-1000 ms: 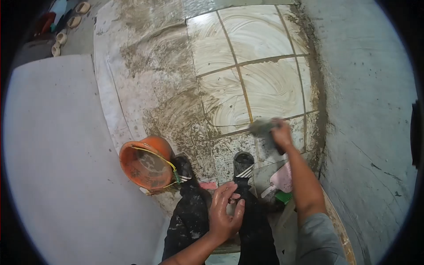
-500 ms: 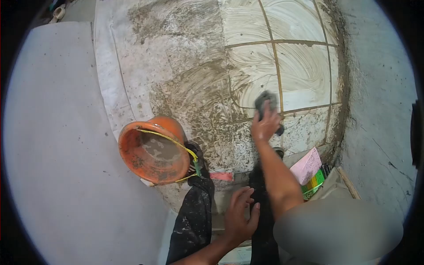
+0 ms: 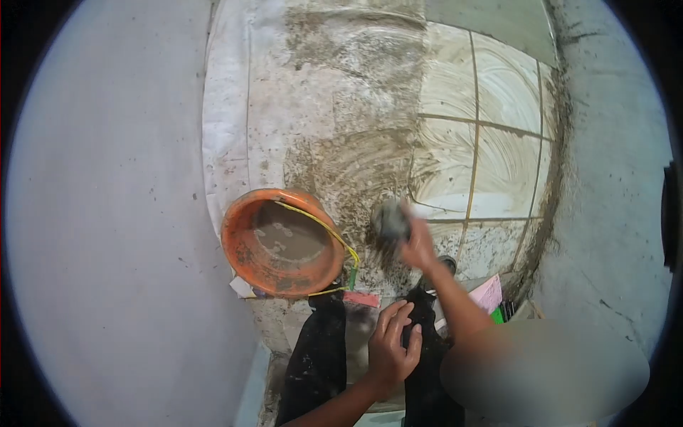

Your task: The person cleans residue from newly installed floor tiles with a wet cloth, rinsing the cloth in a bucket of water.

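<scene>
Head view: holds one grey, blurred pad (image 3: 391, 219) in the right hand (image 3: 418, 245), with fingers drawn in against its right side, over the muddy floor (image 3: 356, 167) beside the smeared pale tiles (image 3: 509, 167). Looks slightly longer from near to far than across, but too blurred to be sure of the long axis or of which end points ahead. Cannot tell whether in contact with the floor. Near the trouser legs, one left hand (image 3: 391, 352), half open, with thumb apart from loosely bent fingers pointing forward. To the left of the pad, one orange bucket (image 3: 238, 260), mouth toward the camera, with one yellow handle (image 3: 320, 222) slanting from far left to near right. Also one red piece (image 3: 361, 299) and one pink sheet (image 3: 487, 293).
</scene>
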The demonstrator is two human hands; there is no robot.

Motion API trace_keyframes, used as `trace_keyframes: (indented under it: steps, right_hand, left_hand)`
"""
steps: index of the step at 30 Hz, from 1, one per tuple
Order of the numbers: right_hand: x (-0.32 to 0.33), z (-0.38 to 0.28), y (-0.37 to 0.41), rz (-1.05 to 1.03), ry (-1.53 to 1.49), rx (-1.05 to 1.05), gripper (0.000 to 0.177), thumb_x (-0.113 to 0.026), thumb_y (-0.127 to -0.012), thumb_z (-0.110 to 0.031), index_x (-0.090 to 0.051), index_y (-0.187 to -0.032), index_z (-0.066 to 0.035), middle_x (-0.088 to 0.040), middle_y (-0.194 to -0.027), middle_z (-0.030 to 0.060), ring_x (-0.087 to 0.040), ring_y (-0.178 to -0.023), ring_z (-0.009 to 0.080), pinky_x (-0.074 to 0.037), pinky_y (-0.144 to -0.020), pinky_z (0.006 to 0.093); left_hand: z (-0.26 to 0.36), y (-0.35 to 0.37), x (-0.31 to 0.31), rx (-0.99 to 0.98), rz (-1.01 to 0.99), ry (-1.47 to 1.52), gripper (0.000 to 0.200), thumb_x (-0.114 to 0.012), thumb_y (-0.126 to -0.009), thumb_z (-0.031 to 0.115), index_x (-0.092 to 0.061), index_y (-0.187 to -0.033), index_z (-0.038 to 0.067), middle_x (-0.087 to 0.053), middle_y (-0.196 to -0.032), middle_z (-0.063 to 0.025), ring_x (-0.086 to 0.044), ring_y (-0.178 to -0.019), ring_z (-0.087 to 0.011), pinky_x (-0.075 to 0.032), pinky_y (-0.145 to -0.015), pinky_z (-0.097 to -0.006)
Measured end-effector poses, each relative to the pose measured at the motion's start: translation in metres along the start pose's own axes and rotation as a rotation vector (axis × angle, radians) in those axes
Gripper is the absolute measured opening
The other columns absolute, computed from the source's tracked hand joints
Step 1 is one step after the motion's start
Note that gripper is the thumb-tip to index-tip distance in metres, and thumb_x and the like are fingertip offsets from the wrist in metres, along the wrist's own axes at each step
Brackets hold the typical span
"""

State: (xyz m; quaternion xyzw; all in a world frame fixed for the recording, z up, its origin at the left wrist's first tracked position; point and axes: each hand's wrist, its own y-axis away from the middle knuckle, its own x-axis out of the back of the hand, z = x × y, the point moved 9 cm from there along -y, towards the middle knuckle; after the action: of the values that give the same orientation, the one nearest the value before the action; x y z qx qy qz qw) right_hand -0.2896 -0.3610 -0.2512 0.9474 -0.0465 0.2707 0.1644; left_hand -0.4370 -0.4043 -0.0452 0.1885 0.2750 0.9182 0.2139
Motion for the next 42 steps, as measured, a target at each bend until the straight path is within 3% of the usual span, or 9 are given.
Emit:
trace_keyframes:
  steps: [2, 6, 9, 16, 21, 27, 31, 34, 42]
  right_hand:
    - [0.038, -0.010, -0.107, 0.044, 0.141, 0.052, 0.099, -0.057, -0.072, 0.010, -0.030, -0.165, -0.010, -0.064, -0.130, 0.0292, -0.060, -0.118, 0.0497, -0.046, -0.107, 0.0508]
    - [0.065, -0.005, -0.285, 0.247, 0.357, 0.328, 0.086, -0.072, -0.075, -0.002, -0.046, -0.155, -0.018, -0.061, -0.140, 0.0204, -0.058, -0.120, 0.0466, -0.047, -0.103, 0.0520]
    - [0.034, -0.006, -0.295, 0.179, 0.709, 0.084, 0.082, -0.068, -0.078, -0.002, -0.049, -0.154, -0.026, -0.054, -0.151, 0.0151, -0.057, -0.118, 0.0496, -0.051, -0.096, 0.0541]
    - [-0.078, 0.038, -0.081, 0.065, 0.768, 0.213, 0.080, -0.064, -0.081, -0.010, -0.048, -0.155, -0.037, -0.053, -0.154, 0.0068, -0.050, -0.128, 0.0420, -0.042, -0.100, 0.0587]
    - [-0.148, 0.057, 0.113, -0.408, 0.580, 0.106, 0.067, -0.065, -0.082, -0.011, -0.061, -0.145, -0.034, -0.055, -0.150, 0.0059, -0.048, -0.131, 0.0408, -0.043, -0.100, 0.0587]
    - [-0.149, 0.063, 0.173, -1.081, 0.177, 0.034, 0.059, -0.068, -0.077, -0.009, -0.070, -0.134, -0.026, -0.062, -0.139, 0.0106, -0.058, -0.125, 0.0366, -0.047, -0.101, 0.0519]
    - [-0.070, 0.011, -0.022, -0.460, 0.035, 0.176, 0.065, -0.060, -0.075, 0.001, -0.066, -0.136, -0.020, -0.059, -0.145, 0.0173, -0.054, -0.133, 0.0415, -0.040, -0.116, 0.0503]
    - [-0.044, -0.076, -0.168, -0.083, 0.236, 0.360, 0.065, -0.063, -0.074, 0.001, -0.067, -0.134, -0.023, -0.058, -0.145, 0.0129, -0.057, -0.121, 0.0426, -0.048, -0.102, 0.0531]
    - [-0.155, -0.050, -0.123, -0.355, 0.647, 0.508, 0.052, -0.065, -0.084, -0.010, -0.070, -0.131, -0.031, -0.055, -0.152, 0.0008, -0.056, -0.120, 0.0348, -0.049, -0.092, 0.0480]
  left_hand:
    - [-0.005, 0.001, 0.007, 0.022, 0.020, 0.011, 0.046, -0.071, -0.093, 0.005, -0.058, -0.137, 0.000, -0.056, -0.138, -0.0192, -0.069, -0.102, -0.0248, -0.058, -0.085, -0.0382]
    - [-0.012, 0.007, 0.011, 0.052, -0.002, -0.016, 0.046, -0.072, -0.092, 0.004, -0.059, -0.136, 0.000, -0.056, -0.137, -0.0201, -0.069, -0.103, -0.0256, -0.058, -0.083, -0.0377]
    - [-0.018, 0.002, 0.022, -0.030, 0.040, -0.028, 0.044, -0.072, -0.091, 0.004, -0.060, -0.134, 0.000, -0.055, -0.137, -0.0208, -0.070, -0.102, -0.0266, -0.059, -0.083, -0.0369]
    - [-0.002, 0.004, 0.024, 0.025, 0.088, 0.006, 0.043, -0.073, -0.090, 0.004, -0.061, -0.131, -0.001, -0.056, -0.136, -0.0213, -0.071, -0.099, -0.0271, -0.059, -0.083, -0.0365]
    - [0.003, 0.010, -0.003, -0.029, -0.007, -0.040, 0.041, -0.072, -0.092, 0.004, -0.061, -0.131, -0.001, -0.057, -0.136, -0.0209, -0.071, -0.102, -0.0279, -0.060, -0.084, -0.0366]
    - [0.000, 0.022, -0.011, -0.046, -0.049, -0.037, 0.042, -0.072, -0.092, 0.004, -0.061, -0.132, -0.001, -0.056, -0.136, -0.0209, -0.071, -0.104, -0.0289, -0.060, -0.083, -0.0370]
    - [-0.007, 0.023, 0.003, -0.077, 0.041, -0.027, 0.042, -0.071, -0.092, 0.004, -0.061, -0.133, -0.001, -0.056, -0.137, -0.0204, -0.071, -0.103, -0.0292, -0.061, -0.085, -0.0367]
    - [-0.021, 0.025, 0.006, -0.008, 0.056, 0.020, 0.044, -0.071, -0.092, 0.003, -0.059, -0.134, -0.002, -0.055, -0.137, -0.0197, -0.071, -0.103, -0.0292, -0.061, -0.084, -0.0364]
    - [-0.018, 0.022, 0.018, -0.084, 0.130, -0.012, 0.047, -0.071, -0.091, 0.000, -0.056, -0.136, 0.000, -0.054, -0.138, -0.0217, -0.070, -0.101, -0.0266, -0.059, -0.084, -0.0349]
